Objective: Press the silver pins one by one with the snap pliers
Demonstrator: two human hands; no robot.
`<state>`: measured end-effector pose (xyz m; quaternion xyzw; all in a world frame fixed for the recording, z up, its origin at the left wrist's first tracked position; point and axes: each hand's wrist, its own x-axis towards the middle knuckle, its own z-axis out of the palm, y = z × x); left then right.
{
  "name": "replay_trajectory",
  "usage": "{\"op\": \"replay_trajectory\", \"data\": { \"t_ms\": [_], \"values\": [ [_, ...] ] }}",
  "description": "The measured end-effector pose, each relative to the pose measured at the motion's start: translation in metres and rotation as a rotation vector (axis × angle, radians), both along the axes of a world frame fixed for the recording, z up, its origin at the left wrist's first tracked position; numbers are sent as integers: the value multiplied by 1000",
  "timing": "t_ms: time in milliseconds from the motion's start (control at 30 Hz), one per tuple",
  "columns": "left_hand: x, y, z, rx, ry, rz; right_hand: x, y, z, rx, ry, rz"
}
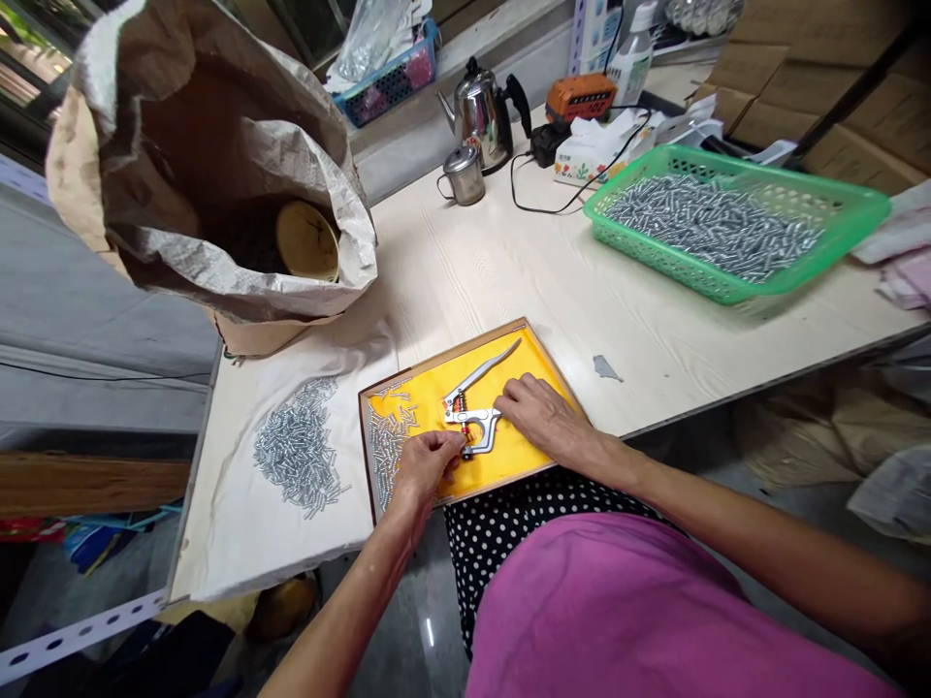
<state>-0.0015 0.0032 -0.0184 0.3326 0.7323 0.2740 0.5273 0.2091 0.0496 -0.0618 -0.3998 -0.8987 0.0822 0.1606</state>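
Note:
A silver hand tool with a long lever handle [486,373], an orange part and a spring lies in a shallow tray [560,366] with a yellow lining. My right hand [544,419] is closed at the right end of the tool's frame, palm down over the tray. At the tool's lower end, my left hand [423,467] makes a pinch with thumb and forefinger; whatever small piece is between them is hidden. Loose small metal pins [387,448] lie along the tray's left side, beside my left hand.
A heap of metal pins [300,448] lies on white cloth at left. Behind it stands a large open paper sack [291,310]. A green basket [690,269] of pins sits at right. A kettle [481,116], metal cup [464,179], orange battery [580,97] and cable are at the back.

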Motion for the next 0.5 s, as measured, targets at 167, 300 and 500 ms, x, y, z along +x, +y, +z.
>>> {"op": "replay_trajectory", "data": {
  "t_ms": [167, 300, 500],
  "values": [
    [0, 1, -3, 3, 28, -38, 1, -1, 1, -12, 10, 6],
    [1, 5, -1, -25, 65, -69, 1, 0, 0, -37, 19, 21],
    [7, 11, 7, -96, 103, -106, 1, -1, 4, -105, 30, 26]
  ]
}}
